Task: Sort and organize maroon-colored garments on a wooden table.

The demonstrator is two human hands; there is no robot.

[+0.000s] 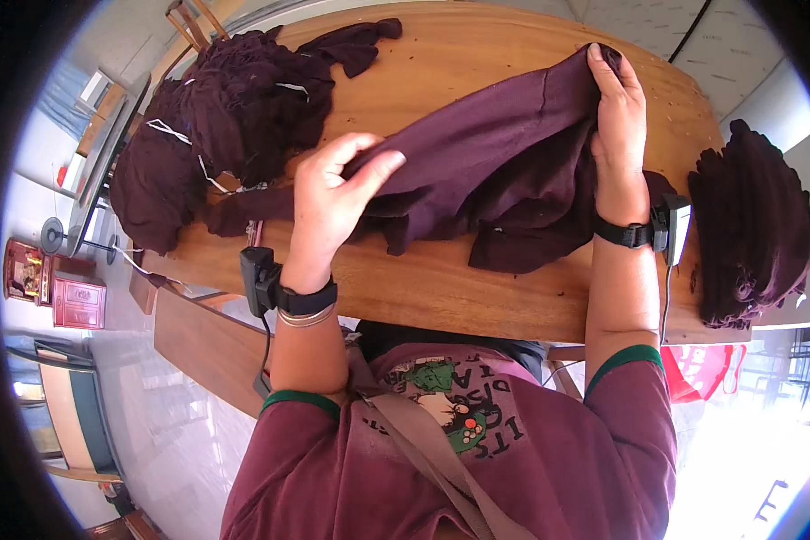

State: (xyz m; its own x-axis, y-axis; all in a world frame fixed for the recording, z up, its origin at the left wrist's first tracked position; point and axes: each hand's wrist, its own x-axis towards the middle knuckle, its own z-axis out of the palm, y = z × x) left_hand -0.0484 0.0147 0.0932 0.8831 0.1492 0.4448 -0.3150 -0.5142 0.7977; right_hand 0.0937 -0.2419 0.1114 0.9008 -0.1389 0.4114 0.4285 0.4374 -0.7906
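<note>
A dark maroon fabric garment (486,135) is stretched above the wooden table, its lower folds resting on the tabletop. My left hand (337,185) pinches one edge of it between thumb and fingers. At the garment's far right corner, my right hand (614,108) grips the cloth, thumb on top and fingers partly hidden behind it. To the left lies a large crumpled heap of the same dark cloth (243,101) with white strips among it. A stack of folded dark pieces (749,229) sits at the table's right end.
The wooden table (445,297) has a curved-looking edge close to my body and small dark bits on its top. A wooden bench (202,351) stands below on the left. Under the right end is a red bag (702,371). Cables run from devices strapped on both wrists.
</note>
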